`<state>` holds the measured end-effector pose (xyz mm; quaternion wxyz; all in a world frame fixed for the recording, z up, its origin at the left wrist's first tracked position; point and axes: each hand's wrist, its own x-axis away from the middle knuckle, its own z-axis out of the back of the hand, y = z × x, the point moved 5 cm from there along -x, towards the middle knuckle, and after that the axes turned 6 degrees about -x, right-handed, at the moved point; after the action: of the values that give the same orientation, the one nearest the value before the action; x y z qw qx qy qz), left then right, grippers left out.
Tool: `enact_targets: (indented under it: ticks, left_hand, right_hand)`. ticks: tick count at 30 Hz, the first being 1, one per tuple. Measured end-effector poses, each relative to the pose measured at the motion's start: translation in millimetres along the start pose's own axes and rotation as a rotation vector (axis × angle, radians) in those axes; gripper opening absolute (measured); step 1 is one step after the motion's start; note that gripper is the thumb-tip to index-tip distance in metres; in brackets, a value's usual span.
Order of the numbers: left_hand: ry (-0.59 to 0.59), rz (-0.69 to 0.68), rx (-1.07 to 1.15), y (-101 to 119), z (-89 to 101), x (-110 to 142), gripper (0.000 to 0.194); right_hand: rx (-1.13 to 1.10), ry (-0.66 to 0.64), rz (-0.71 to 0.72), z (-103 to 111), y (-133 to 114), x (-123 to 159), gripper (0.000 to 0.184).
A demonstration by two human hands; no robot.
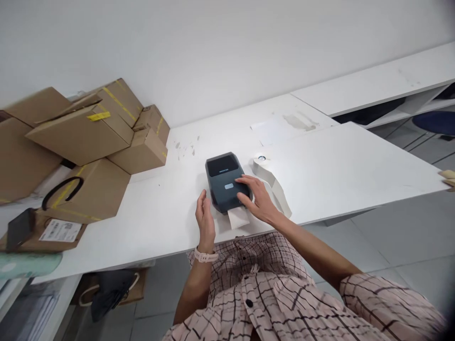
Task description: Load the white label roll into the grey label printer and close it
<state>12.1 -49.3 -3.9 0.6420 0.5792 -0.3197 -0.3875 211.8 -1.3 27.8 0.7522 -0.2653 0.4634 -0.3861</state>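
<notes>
A dark label printer [224, 182] stands on the white table, with a short strip of label paper [238, 217] sticking out of its front. My right hand [259, 196] rests on the printer's top at its right side, fingers apart, near a small light button. Upright beside the printer's left front corner is my left hand [205, 219], with nothing in it; its fingers are stretched out. Whether it touches the casing I cannot tell. To the right of the printer lies a roll of labels [262, 159], its loose strip trailing toward the table's front edge, partly behind my right hand.
Several cardboard boxes [85, 132] are piled at the left, with a black headband [64, 189] and a phone [21, 228] by them. A white sheet [268, 131] lies toward the back. A blue stool seat [436, 122] stands at the far right.
</notes>
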Motion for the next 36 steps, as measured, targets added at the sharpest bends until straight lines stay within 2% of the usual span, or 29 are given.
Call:
enact_targets:
  ticks: [2, 4, 7, 10, 12, 14, 18, 20, 21, 22, 25, 27, 31, 36]
  left_hand:
    - [-0.054, 0.006, 0.022, 8, -6.3, -3, 0.055]
    - [-0.107, -0.031, 0.034, 19, -11.8, -4, 0.059]
    - [-0.133, -0.155, 0.036, 38, -17.1, -14, 0.058]
    - [-0.055, -0.251, 0.005, 48, -17.2, -39, 0.052]
    - [0.04, -0.24, -0.03, 42, -15.0, -60, 0.046]
    - [0.066, -0.163, -0.143, 28, -16.3, -79, 0.044]
    - [-0.043, 0.0, -0.418, -1, -25.2, -95, 0.055]
    - [-0.087, 0.028, -0.506, -7, -28.9, -96, 0.06]
    - [-0.099, 0.036, -0.534, -8, -30.1, -95, 0.061]
    - [-0.106, 0.046, -0.551, -9, -31.0, -95, 0.061]
    - [-0.137, 0.043, -0.577, -9, -33.4, -93, 0.052]
    - [-0.15, 0.004, -0.613, -7, -34.2, -93, 0.044]
    - [-0.141, -0.052, -0.632, -6, -33.8, -91, 0.038]
    - [-0.093, -0.06, -0.689, -3, -34.6, -84, 0.045]
  right_hand:
    - [-0.157, 0.057, -0.179, 10, 14, 6, 0.05]
    - [-0.308, 0.044, -0.297, 15, 21, 8, 0.056]
    - [-0.474, 0.02, -0.32, 18, 17, -5, 0.062]
    - [-0.512, 0.052, -0.265, 20, 9, -40, 0.067]
    - [-0.476, 0.083, -0.21, 21, 9, -70, 0.073]
    - [-0.402, 0.107, -0.148, 20, 12, -99, 0.077]
    - [-0.118, 0.144, -0.036, 19, 12, -138, 0.073]
    - [0.105, 0.143, 0.037, 16, 4, -145, 0.061]
    - [0.225, 0.089, 0.074, 11, 0, -146, 0.052]
    - [0.35, -0.025, 0.106, 2, -3, -147, 0.046]
    - [0.639, -0.535, 0.14, -39, 4, -140, 0.041]
    - [0.723, -0.751, 0.132, -61, 14, -136, 0.037]
    - [0.729, -0.905, 0.087, -86, 32, -143, 0.027]
    - [0.603, -1.072, 0.049, -83, 43, -150, 0.029]
